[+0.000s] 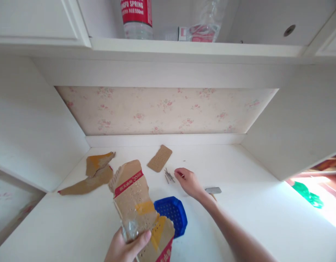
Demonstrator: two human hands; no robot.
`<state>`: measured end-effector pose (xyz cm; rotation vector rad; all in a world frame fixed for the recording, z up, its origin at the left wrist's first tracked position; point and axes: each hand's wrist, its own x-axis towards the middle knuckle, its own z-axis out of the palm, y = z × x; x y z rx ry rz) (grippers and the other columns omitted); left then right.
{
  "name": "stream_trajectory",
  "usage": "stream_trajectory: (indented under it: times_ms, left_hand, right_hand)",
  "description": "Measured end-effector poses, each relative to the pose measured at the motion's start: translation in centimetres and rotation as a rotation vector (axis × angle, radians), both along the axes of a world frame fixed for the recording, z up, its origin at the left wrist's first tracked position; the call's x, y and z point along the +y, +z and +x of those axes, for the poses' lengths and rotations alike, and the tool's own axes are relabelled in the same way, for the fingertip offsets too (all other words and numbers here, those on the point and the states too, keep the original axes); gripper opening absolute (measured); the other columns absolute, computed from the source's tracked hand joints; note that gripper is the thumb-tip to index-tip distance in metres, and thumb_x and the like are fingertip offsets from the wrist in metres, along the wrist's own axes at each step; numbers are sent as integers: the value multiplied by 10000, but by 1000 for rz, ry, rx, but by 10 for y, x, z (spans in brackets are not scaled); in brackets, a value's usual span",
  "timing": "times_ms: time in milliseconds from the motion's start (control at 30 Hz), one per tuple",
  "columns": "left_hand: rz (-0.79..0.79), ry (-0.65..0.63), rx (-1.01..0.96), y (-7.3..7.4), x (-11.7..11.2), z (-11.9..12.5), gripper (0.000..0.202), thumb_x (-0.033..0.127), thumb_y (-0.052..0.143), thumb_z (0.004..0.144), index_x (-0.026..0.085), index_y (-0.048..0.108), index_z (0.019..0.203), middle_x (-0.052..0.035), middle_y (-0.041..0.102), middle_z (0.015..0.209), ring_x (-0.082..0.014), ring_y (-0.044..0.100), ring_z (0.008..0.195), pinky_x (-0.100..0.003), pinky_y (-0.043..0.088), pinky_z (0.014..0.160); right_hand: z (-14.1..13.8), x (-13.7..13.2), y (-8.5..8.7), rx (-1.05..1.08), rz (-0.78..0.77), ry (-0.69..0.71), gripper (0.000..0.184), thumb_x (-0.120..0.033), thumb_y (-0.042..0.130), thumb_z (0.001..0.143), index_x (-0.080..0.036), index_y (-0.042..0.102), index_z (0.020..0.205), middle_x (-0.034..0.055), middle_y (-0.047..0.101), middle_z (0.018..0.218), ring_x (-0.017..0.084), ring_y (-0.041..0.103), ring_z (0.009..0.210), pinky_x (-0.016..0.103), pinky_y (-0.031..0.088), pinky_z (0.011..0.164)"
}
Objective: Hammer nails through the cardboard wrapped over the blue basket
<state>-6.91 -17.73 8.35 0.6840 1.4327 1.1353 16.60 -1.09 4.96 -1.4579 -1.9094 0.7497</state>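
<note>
My left hand grips a torn piece of brown cardboard with red printed bands, yellow tape and many small punched holes. Thumb on top, it is held tilted over the table, partly covering a blue plastic basket with a perforated bottom. To the right of a small pile of nails, my right hand is closed, fingertips pinched together; whatever they hold, if anything, is too small to make out. Beyond the nails lies a smaller cardboard piece, dotted with holes.
Torn cardboard scraps lie at the left on the white tabletop. A tool with a grey metal head is partly hidden behind my right forearm. Above, a shelf holds plastic bottles. White side panels flank the table.
</note>
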Motion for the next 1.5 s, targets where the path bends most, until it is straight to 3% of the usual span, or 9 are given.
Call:
stream_trajectory:
  times_ms: [133,233,333,400,667,867,1033,1167,1500]
  left_hand:
    - [20,-135,59,9,8,9,617,558,848,622,189,671,1084,-117,779,1034,-342,714,1023,-401,576,887]
    - [75,-244,222,14,16,21,532,613,726,751,212,630,1087,-84,772,1032,-288,724,980,-335,581,845]
    - [164,-330,487,11,24,34,425,624,550,883,216,610,990,-52,770,863,-238,738,801,-286,576,718]
    - [217,-346,673,5,26,40,407,594,475,934,215,595,1023,-45,764,812,-226,738,738,-268,557,647]
    - [372,-282,1272,-20,30,43,355,504,454,981,213,608,1113,-33,765,777,-236,740,639,-284,509,561]
    - [477,-208,1296,-23,36,49,400,496,449,985,155,621,1105,-72,704,779,-254,695,736,-354,532,698]
    - [494,-330,1272,-15,39,51,349,483,489,967,169,627,1034,-73,657,840,-266,642,815,-401,519,751]
    - [512,-359,1328,-17,40,51,433,495,503,962,137,610,1181,-95,635,939,-281,611,867,-457,505,802]
    - [551,-330,1223,-30,37,44,352,415,454,1001,182,618,1207,-92,638,968,-264,617,891,-438,521,810]
  right_hand:
    - [24,-53,24,210,-182,-19,286,-430,495,1001,-222,691,991,-2,705,831,168,645,741,335,536,710]
    - [29,-98,35,377,-328,3,386,-521,426,1001,-232,676,1054,16,716,883,166,634,725,303,536,664]
    - [26,-130,34,497,-428,-6,417,-547,429,995,-225,680,1077,24,705,861,172,630,760,296,527,693]
    - [22,-141,26,579,-441,-79,374,-561,578,922,-225,696,1033,16,689,828,172,608,774,276,487,672]
    - [10,-142,3,680,-438,-188,349,-545,609,910,-213,695,978,-1,650,774,156,573,732,269,443,666]
    - [10,-147,2,703,-460,-250,321,-514,743,809,-229,681,943,-18,655,745,141,568,670,246,418,595]
    - [25,-142,3,697,-490,-323,356,-520,793,744,-218,720,917,22,710,776,183,630,730,271,476,640]
    - [31,-139,-3,692,-517,-323,363,-525,804,723,-212,719,886,20,698,749,190,632,714,278,482,624]
    - [33,-139,6,622,-526,-257,402,-574,764,747,-204,708,892,16,684,762,178,609,715,267,454,619]
